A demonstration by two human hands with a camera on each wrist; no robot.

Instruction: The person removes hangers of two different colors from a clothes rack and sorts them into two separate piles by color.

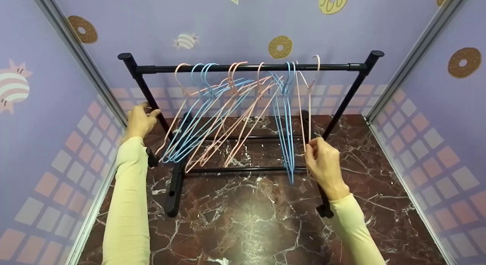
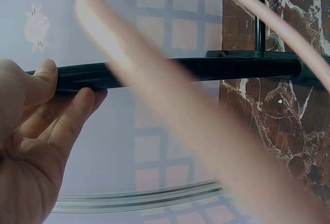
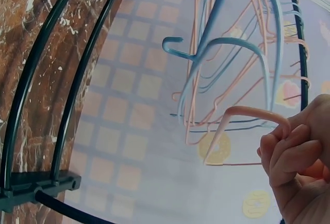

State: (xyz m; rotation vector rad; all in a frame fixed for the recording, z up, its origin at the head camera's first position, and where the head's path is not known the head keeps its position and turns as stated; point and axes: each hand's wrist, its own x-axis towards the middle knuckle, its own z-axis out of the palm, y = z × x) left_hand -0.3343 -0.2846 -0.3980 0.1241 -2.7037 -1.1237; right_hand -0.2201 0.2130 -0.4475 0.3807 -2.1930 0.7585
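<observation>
A black clothes rack [image 1: 250, 68] stands on the floor, with pink and blue hangers on its top bar. My left hand [image 1: 139, 120] grips the rack's left post [image 2: 154, 73], its thumb on one side and fingers on the other. At the right end of the bar, a pink hanger [image 1: 310, 109] hangs turned edge-on. My right hand [image 1: 324, 162] pinches that hanger's lower end between thumb and curled fingers, as the right wrist view also shows. Just left of it hang blue hangers [image 1: 289, 143], close together.
More pink and blue hangers [image 1: 205, 100] hang slanted along the left and middle of the bar. A pink hanger [image 2: 170, 105] passes close before the left wrist camera. Patterned purple panels [image 1: 235, 26] enclose the rack on three sides, above a dark red marbled floor [image 1: 246, 219].
</observation>
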